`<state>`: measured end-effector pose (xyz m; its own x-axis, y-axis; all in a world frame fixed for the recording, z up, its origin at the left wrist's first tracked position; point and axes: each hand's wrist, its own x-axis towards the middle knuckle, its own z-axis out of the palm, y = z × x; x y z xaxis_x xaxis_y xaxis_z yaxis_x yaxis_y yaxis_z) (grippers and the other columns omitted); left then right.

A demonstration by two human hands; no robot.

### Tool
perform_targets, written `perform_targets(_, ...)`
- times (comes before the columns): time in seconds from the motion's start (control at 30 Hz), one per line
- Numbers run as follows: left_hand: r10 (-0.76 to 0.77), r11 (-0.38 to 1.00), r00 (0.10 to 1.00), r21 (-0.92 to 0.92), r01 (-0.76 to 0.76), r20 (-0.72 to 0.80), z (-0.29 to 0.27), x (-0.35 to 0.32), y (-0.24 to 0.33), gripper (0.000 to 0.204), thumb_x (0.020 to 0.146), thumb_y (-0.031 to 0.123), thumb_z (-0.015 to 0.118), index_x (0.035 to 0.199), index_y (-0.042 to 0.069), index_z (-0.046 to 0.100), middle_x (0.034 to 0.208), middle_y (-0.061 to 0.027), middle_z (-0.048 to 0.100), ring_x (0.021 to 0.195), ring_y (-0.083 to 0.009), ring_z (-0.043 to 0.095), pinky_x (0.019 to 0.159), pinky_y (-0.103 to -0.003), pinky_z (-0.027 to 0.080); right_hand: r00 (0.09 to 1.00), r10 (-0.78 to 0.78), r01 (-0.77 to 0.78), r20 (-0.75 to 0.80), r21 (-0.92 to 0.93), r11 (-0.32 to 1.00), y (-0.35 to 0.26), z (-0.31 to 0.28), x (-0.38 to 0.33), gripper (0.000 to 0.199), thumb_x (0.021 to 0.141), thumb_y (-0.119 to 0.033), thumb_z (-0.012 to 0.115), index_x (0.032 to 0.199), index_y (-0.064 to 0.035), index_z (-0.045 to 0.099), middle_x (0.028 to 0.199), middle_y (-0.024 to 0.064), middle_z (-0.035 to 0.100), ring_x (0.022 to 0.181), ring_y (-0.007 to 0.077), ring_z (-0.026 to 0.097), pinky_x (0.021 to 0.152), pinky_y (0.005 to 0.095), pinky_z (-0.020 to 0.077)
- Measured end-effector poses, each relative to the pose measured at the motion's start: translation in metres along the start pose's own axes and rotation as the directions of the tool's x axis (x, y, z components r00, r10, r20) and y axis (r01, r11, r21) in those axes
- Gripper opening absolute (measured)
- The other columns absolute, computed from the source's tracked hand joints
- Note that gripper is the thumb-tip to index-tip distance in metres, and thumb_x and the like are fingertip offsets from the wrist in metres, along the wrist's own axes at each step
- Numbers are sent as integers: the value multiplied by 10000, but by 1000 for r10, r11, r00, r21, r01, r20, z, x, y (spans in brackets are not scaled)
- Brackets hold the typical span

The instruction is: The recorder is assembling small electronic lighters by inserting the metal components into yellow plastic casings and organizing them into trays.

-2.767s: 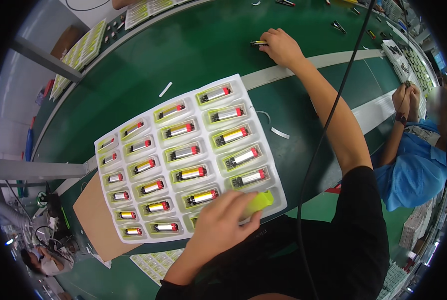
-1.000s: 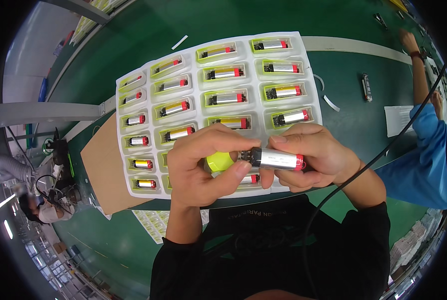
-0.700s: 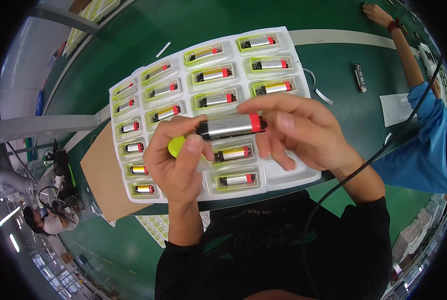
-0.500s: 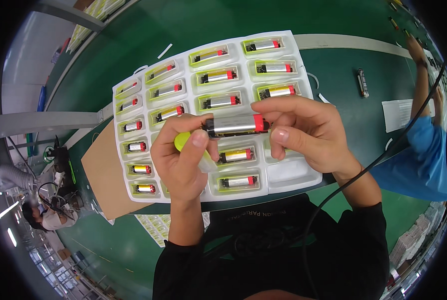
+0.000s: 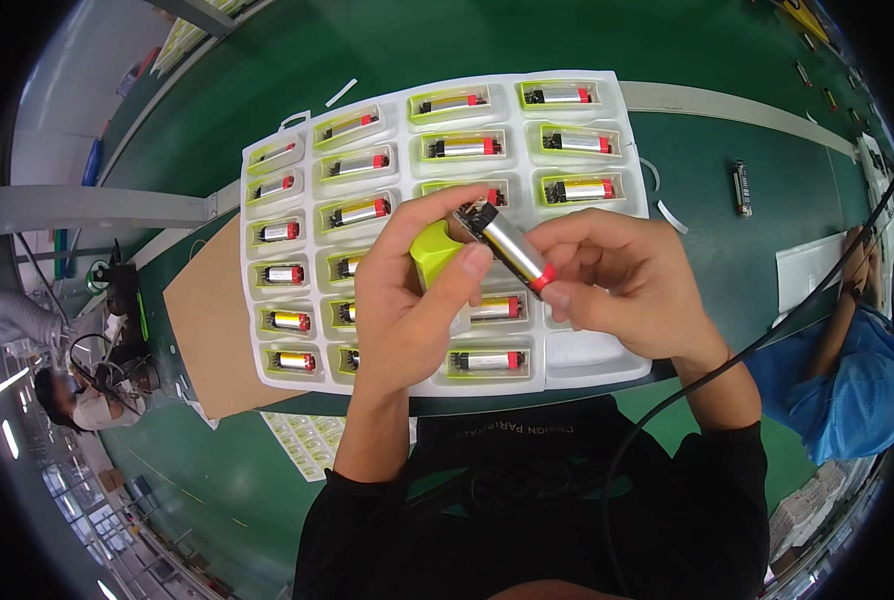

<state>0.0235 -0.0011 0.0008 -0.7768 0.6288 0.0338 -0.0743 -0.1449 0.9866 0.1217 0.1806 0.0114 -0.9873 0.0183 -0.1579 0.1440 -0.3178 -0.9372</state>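
My left hand (image 5: 407,315) is closed around a lime-green plastic case (image 5: 433,252), its thumb and forefinger also at the black end of a battery assembly (image 5: 512,248). This assembly has a silver cylindrical body and a red end cap, and it slants down to the right. At the red cap, my right hand (image 5: 637,285) pinches it between thumb and fingers. Both hands are above a white moulded tray (image 5: 599,374), whose pockets carry several similar assemblies in lime-tinted clear cases. My hands hide some of the middle pockets.
Brown cardboard (image 5: 202,340) pokes out left of the tray. One loose assembly (image 5: 742,188) lies on the green table to the right. A black cable (image 5: 732,358) crosses near my right forearm. Beyond it is a co-worker in a blue garment (image 5: 837,380), beside white paper (image 5: 807,272).
The battery assembly has turned from nearly level to slanting, its red end swinging down toward me. My right hand's fingers have closed on that end. The view has shifted slightly.
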Motion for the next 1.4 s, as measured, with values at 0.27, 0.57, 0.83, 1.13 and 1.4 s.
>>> perform_targets(0.27,124,977,992,169,-126,21,-4,4,-9,392,898,16,624,1286,7,569,1080,-61,532,987,-137,508,933,-278,390,950,-249,184,-190,-306,934,13,1,1,250,836,-35,733,1074,1,667,900,31,620,732,85,581,654,217,484)
perform_targets(0.57,164,959,984,-243,-143,67,-11,-5,-20,483,821,-145,633,1283,-67,516,1253,-200,588,1195,-278,566,1017,-399,461,784,-619,409,42,-785,465,-10,-8,-14,353,700,-37,816,1029,5,695,907,84,605,724,153,592,579,263,484)
perform_targets(0.83,173,901,956,-430,-56,237,-2,-8,-32,426,812,-179,609,1197,-56,477,1299,-313,526,1232,-327,546,1000,-394,506,821,-556,358,130,-876,324,-18,-5,-28,395,634,-68,846,1001,-10,710,927,101,616,782,190,610,631,284,518)
perform_targets(1.13,233,886,947,-449,-113,222,3,-6,-34,388,804,-187,606,1134,-36,469,1262,-325,539,1250,-375,522,1001,-432,509,820,-573,354,-13,-775,524,-4,0,-27,364,687,-27,826,1033,0,718,955,84,525,801,160,585,632,258,554)
perform_targets(1.4,251,892,942,-433,-135,223,4,-6,-34,391,800,-196,607,1127,-28,472,1240,-304,554,1265,-391,502,1025,-451,491,791,-611,389,-32,-743,544,8,-2,-28,364,694,-26,826,1043,-7,723,972,78,514,826,154,561,652,269,496)
